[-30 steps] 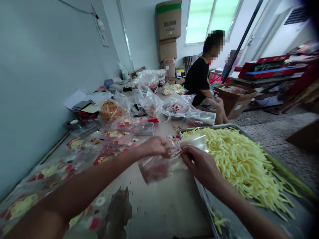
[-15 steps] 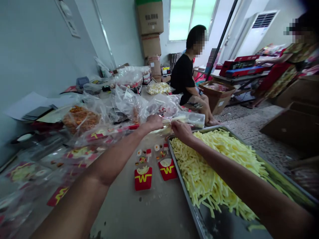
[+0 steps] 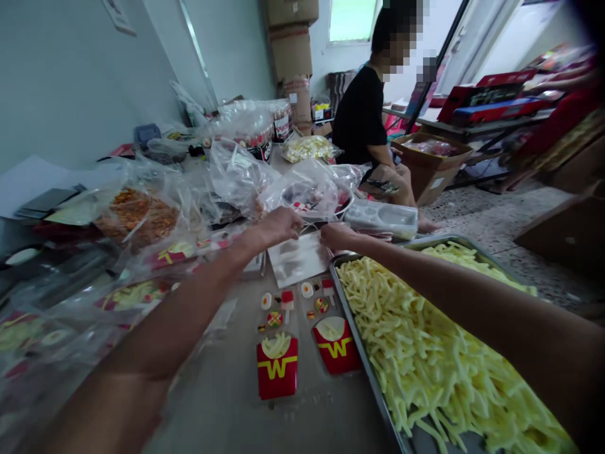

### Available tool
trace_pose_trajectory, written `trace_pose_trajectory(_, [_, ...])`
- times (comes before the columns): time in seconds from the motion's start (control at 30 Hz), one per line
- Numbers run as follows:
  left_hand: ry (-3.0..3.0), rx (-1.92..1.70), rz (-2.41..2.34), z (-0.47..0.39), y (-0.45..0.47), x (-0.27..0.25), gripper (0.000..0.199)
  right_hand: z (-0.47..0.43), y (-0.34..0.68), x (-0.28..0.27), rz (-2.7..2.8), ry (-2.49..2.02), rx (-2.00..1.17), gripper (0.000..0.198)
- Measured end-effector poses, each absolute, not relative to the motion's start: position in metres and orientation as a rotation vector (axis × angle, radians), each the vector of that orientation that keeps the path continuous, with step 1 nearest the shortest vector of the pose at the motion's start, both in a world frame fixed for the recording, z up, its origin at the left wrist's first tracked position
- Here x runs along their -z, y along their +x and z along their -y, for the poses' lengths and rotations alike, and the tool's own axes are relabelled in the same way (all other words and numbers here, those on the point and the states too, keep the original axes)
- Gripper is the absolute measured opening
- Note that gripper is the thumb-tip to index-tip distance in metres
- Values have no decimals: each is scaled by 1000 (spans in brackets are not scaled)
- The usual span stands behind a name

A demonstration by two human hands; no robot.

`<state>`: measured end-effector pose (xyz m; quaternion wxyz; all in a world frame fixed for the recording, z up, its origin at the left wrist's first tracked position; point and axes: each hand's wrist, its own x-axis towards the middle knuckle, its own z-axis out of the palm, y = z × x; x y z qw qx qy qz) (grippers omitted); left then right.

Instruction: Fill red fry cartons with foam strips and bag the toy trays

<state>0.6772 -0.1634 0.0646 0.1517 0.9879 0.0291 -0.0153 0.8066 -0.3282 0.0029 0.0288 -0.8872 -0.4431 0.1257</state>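
Observation:
At the far side of the table, my left hand [image 3: 286,222] is closed, its fingertips bent down by the upper edge of a flat white sheet [image 3: 299,260]. My right hand [image 3: 338,236], also closed, is at the sheet's upper right corner. A thin pale strip shows between the hands; what the fingertips pinch is too small to make out. Nearer me lie two red fries boxes with a yellow W, a left box [image 3: 278,375] and a right box [image 3: 334,347], with small toy food pieces [image 3: 275,319] above them. A metal tray [image 3: 368,372] of pale yellow fry-shaped sticks [image 3: 425,334] sits at right.
Clear packed bags [image 3: 127,296] cover the left side. Behind them are a bag of orange pieces [image 3: 137,217] and a round container under plastic [image 3: 316,195]. A clear plastic tray [image 3: 382,217] lies beyond the metal tray. A seated person [image 3: 362,120] is near an open carton [image 3: 432,164].
The view has tilted down and shifted. The clear, crumpled stuff that was between my hands no longer shows there; the flat white sheet is now visible below them.

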Motion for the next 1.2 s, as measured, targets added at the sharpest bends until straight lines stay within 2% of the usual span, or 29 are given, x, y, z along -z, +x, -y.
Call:
trace_pose_trajectory(0.13, [2948, 164, -172, 151, 646, -65, 10, 329, 806, 6, 1417, -2747, -378, 30])
trace_pose_trajectory(0.23, [2993, 244, -207, 149, 637, -47, 13, 330, 805, 2, 1413, -2772, -392, 29])
trace_pose_trajectory(0.4, [2993, 372, -175, 153, 641, -15, 66, 332, 800, -10, 1368, -2825, -486, 21])
trace_pose_trajectory(0.47, [3003, 381, -211, 155, 646, -10, 75, 334, 797, -12, 1349, -2834, -491, 22])
trace_pose_trajectory(0.77, [3005, 456, -536, 177, 654, -10, 74, 331, 799, -3, 1277, -2856, -452, 25])
trace_pose_trajectory(1.2, [3110, 239, -741, 227, 639, -22, 78, 347, 779, -5, 1201, -2813, -325, 34])
